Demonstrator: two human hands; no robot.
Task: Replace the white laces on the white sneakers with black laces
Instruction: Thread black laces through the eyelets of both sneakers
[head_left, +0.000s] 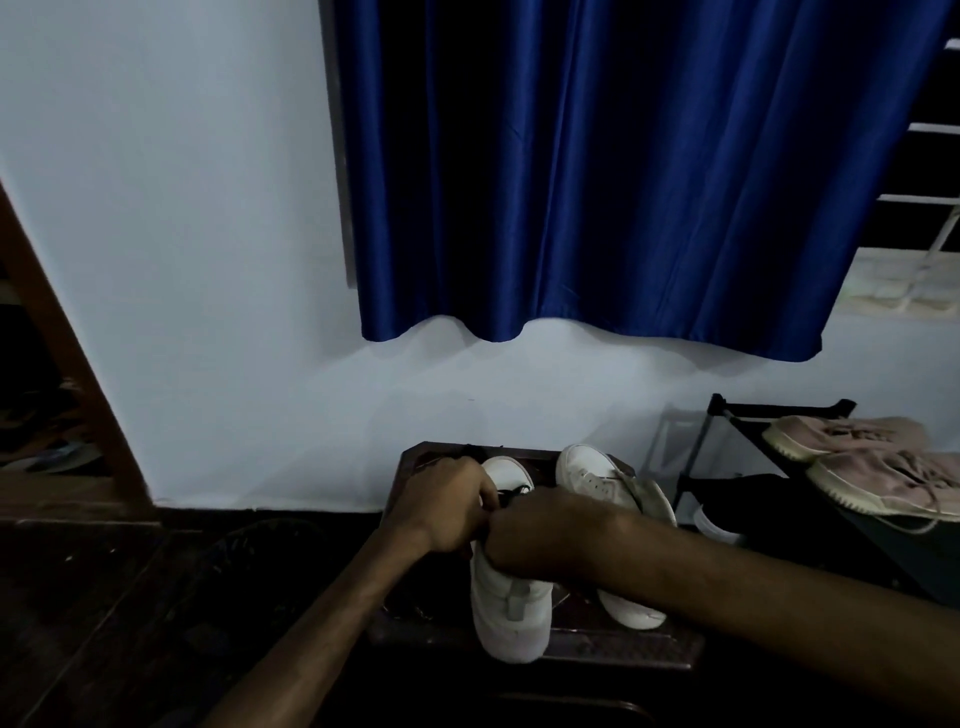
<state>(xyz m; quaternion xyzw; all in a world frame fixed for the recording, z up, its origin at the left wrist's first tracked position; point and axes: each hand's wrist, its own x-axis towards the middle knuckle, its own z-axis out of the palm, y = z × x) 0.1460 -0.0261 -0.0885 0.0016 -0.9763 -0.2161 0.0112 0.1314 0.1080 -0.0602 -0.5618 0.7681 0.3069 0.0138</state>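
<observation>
Landmark: the low dark wooden stool (623, 652) at the foot of the pale wall; we give all places relative to it.

Far to the left of the stool stands a brown wooden door frame (67, 364). Above the stool hangs a deep-blue satin curtain (597, 182).

Over the stool's left half, the left hand (441, 504) has its fingers curled in a pinch on the thin black lace (514, 492). The lace shows as a few dark crossings at the throat of the nearer white leather sneaker (511, 608). This sneaker stands on the stool, its toe towards the wall and its heel overhanging the stool's front edge.

Over the stool's middle, the right hand (545, 535) is curled down onto the same sneaker's throat, touching the left hand. We read this as a steadying grasp; whether it also pinches a lace end is hidden.

On the stool's right half rests the second white leather sneaker (597, 478), which carries an off-white lace (631, 486).

Just right of the stool stands a black metal shoe rack (727, 410) bearing a pair of dusty-pink canvas sneakers (857, 457).

We judge the step in hand to be threading the black lace through the nearer sneaker's upper eyelets. The next move calls for drawing both ends even and snug. The second sneaker's lace appears not yet replaced.
</observation>
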